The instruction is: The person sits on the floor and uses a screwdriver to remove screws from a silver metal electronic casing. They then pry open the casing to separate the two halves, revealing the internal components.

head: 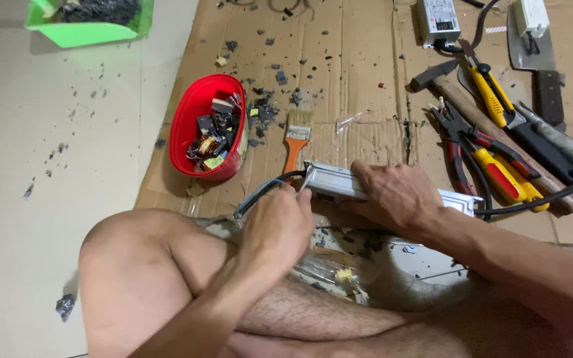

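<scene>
A long grey metal power-supply box (331, 180) lies across the cardboard sheet (353, 79) just in front of my legs. My right hand (398, 195) presses down on its middle and grips it. My left hand (278, 229) is closed on the cable (260, 195) that leaves the box's left end, black with a blue lead, close to where it enters the case. A second black cable (532, 202) runs off to the right from the box's other end.
A red bowl (190, 116) of small electronic parts and an orange-handled paintbrush (295, 139) sit beyond the box. Pliers (492, 166), a hammer (459, 93), a yellow-handled tool, a cleaver and another power supply (438, 21) lie at right. A green tray (87, 30) is far left. Dark debris is scattered about.
</scene>
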